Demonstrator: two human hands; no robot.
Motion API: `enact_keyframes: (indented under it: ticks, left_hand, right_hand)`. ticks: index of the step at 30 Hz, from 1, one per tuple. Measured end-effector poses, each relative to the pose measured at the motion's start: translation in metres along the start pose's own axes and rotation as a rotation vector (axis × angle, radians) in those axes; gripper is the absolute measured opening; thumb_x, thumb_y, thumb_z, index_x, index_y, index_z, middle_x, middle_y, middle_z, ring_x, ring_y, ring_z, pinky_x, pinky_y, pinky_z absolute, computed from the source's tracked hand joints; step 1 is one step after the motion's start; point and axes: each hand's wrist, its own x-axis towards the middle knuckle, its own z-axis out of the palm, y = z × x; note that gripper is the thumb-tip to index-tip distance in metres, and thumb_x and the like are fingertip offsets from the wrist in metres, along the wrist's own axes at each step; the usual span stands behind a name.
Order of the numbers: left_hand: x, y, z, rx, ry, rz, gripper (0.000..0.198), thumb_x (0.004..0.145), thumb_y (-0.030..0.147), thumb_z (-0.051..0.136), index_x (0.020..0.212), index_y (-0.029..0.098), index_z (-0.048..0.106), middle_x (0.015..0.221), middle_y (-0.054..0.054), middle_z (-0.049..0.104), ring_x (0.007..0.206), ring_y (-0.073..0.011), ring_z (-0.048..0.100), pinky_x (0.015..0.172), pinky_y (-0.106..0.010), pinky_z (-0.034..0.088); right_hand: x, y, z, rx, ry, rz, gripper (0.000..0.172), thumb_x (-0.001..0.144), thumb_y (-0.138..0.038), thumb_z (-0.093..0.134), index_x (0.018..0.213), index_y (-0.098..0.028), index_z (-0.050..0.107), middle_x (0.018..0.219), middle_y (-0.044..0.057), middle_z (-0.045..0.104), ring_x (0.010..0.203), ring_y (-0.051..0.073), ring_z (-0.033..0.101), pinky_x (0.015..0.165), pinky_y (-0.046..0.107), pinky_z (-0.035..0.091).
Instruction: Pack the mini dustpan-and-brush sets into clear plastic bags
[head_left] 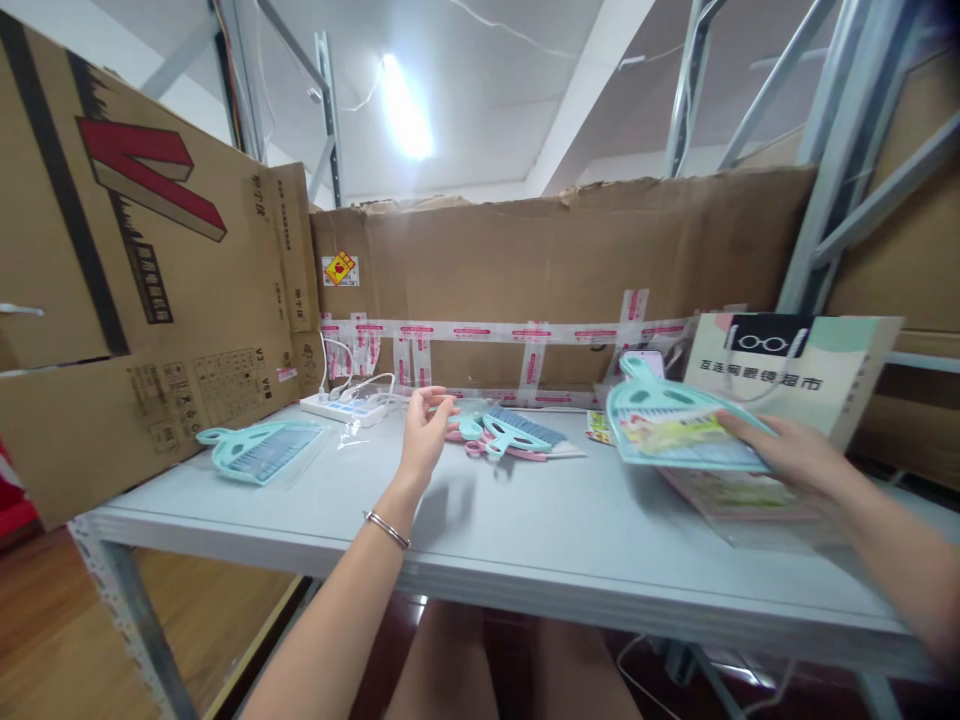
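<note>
My right hand grips a light-blue dustpan with a colorful label, raised over the table's right side. Below it lies a clear-wrapped pack with a pink edge, partly hidden by the dustpan. Above the table's middle is my left hand, fingers curled and close together; whether anything small is between them is hidden. Just right of it lie several light-blue and pink pieces with blue bristles. At the far left, another light-blue dustpan with a blue brush rests in clear plastic.
A white power strip with cables sits at the back left. Cardboard walls stand behind and on the left. A printed paper bag and a phone are at the back right. The grey table's front edge runs before my legs.
</note>
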Motion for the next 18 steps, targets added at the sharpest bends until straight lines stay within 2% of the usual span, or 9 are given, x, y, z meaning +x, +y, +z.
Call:
enact_keyframes:
  ticks: [2, 3, 5, 7, 10, 12, 14, 16, 18]
  left_hand:
    - [0.002, -0.006, -0.001, 0.177, -0.037, 0.107, 0.011, 0.079, 0.022, 0.050, 0.090, 0.018, 0.053, 0.093, -0.006, 0.061, 0.084, -0.0164, 0.061, 0.068, -0.029, 0.052]
    - [0.003, -0.010, -0.001, 0.297, -0.059, 0.165, 0.010, 0.080, 0.020, 0.049, 0.087, 0.017, 0.055, 0.091, -0.006, 0.061, 0.085, -0.0172, 0.060, 0.069, -0.030, 0.051]
    - [0.005, -0.016, -0.003, 0.554, -0.108, 0.268, 0.014, 0.079, 0.014, 0.046, 0.086, 0.017, 0.058, 0.092, -0.007, 0.063, 0.089, -0.0185, 0.059, 0.073, -0.031, 0.050]
    - [0.008, -0.020, -0.004, 0.795, -0.151, 0.337, 0.020, 0.078, 0.010, 0.046, 0.090, 0.017, 0.060, 0.097, -0.008, 0.063, 0.095, -0.0199, 0.058, 0.079, -0.033, 0.048]
    - [0.015, -0.022, -0.002, 1.123, -0.218, 0.395, 0.026, 0.077, 0.011, 0.050, 0.101, 0.015, 0.060, 0.105, -0.011, 0.061, 0.102, -0.0235, 0.054, 0.088, -0.037, 0.043]
    - [0.022, -0.023, 0.001, 1.285, -0.263, 0.419, 0.029, 0.076, 0.013, 0.054, 0.104, 0.015, 0.061, 0.111, -0.013, 0.059, 0.106, -0.0263, 0.051, 0.090, -0.039, 0.040]
    - [0.032, -0.022, 0.006, 1.354, -0.272, 0.420, 0.024, 0.073, 0.012, 0.056, 0.095, 0.017, 0.064, 0.108, -0.012, 0.061, 0.105, -0.0270, 0.052, 0.088, -0.038, 0.039]
    - [0.044, -0.019, 0.007, 1.363, -0.247, 0.400, 0.016, 0.072, 0.009, 0.055, 0.080, 0.018, 0.066, 0.093, -0.011, 0.064, 0.097, -0.0256, 0.055, 0.084, -0.036, 0.040]
    - [0.055, -0.011, 0.000, 1.357, -0.194, 0.391, 0.018, 0.076, 0.010, 0.050, 0.072, 0.019, 0.065, 0.082, -0.012, 0.065, 0.089, -0.0250, 0.057, 0.082, -0.037, 0.039]
  right_hand:
    - [0.007, 0.032, -0.020, -0.242, -0.083, 0.145, 0.035, 0.074, -0.046, 0.060, 0.083, -0.014, 0.070, 0.085, 0.021, 0.067, 0.074, 0.028, 0.062, 0.063, 0.036, 0.046]
    - [0.009, 0.045, -0.025, -0.324, -0.113, 0.170, 0.038, 0.076, -0.048, 0.057, 0.086, -0.014, 0.070, 0.091, 0.023, 0.066, 0.079, 0.030, 0.062, 0.065, 0.036, 0.045]
    - [0.011, 0.062, -0.027, -0.460, -0.145, 0.164, 0.048, 0.080, -0.053, 0.049, 0.095, -0.012, 0.068, 0.098, 0.023, 0.065, 0.087, 0.032, 0.061, 0.068, 0.036, 0.045]
    - [0.011, 0.069, -0.021, -0.590, -0.179, 0.110, 0.055, 0.083, -0.053, 0.040, 0.105, -0.008, 0.064, 0.104, 0.024, 0.063, 0.096, 0.034, 0.059, 0.074, 0.037, 0.044]
    - [0.007, 0.066, -0.007, -0.776, -0.184, 0.024, 0.062, 0.086, -0.053, 0.032, 0.111, -0.005, 0.060, 0.112, 0.027, 0.057, 0.107, 0.038, 0.053, 0.082, 0.039, 0.042]
    - [0.003, 0.059, 0.000, -0.822, -0.142, -0.010, 0.066, 0.085, -0.057, 0.030, 0.117, -0.005, 0.055, 0.117, 0.027, 0.053, 0.109, 0.039, 0.050, 0.084, 0.042, 0.041]
    - [-0.002, 0.052, 0.004, -0.816, -0.062, -0.041, 0.067, 0.084, -0.056, 0.032, 0.122, -0.005, 0.050, 0.119, 0.026, 0.051, 0.108, 0.039, 0.050, 0.083, 0.043, 0.041]
    - [-0.006, 0.042, 0.005, -0.797, 0.037, -0.107, 0.065, 0.082, -0.053, 0.039, 0.124, -0.003, 0.047, 0.117, 0.029, 0.051, 0.106, 0.039, 0.050, 0.081, 0.044, 0.041]
    - [-0.011, 0.030, 0.007, -0.753, 0.131, -0.206, 0.062, 0.080, -0.050, 0.045, 0.122, -0.004, 0.048, 0.113, 0.031, 0.051, 0.102, 0.039, 0.050, 0.077, 0.045, 0.040]
